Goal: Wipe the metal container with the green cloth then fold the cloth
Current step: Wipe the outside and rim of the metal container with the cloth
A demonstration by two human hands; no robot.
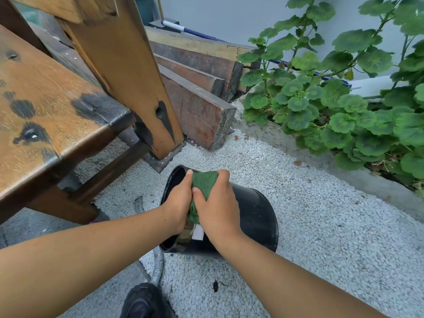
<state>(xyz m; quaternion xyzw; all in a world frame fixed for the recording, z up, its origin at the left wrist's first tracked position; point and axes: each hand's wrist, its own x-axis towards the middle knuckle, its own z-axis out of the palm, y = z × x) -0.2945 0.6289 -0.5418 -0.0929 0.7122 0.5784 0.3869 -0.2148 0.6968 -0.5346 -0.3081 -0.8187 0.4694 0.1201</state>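
Observation:
A black metal container (257, 216) lies tipped on its side on white gravel, its open mouth facing left. A green cloth (204, 183) is bunched on top of the container near the rim. My left hand (177, 203) grips the cloth's left side at the rim. My right hand (220, 207) presses down on the cloth from the right. Both hands are closed on the cloth, and most of it is hidden between them. A pale label shows on the container below my right hand.
A worn wooden bench (52, 118) stands at the left with its thick post (128, 83). Stacked timber beams (199, 88) lie behind. Leafy green plants (344, 99) fill the right. A grey hose (158, 265) runs under the container, near a black shoe (144, 301).

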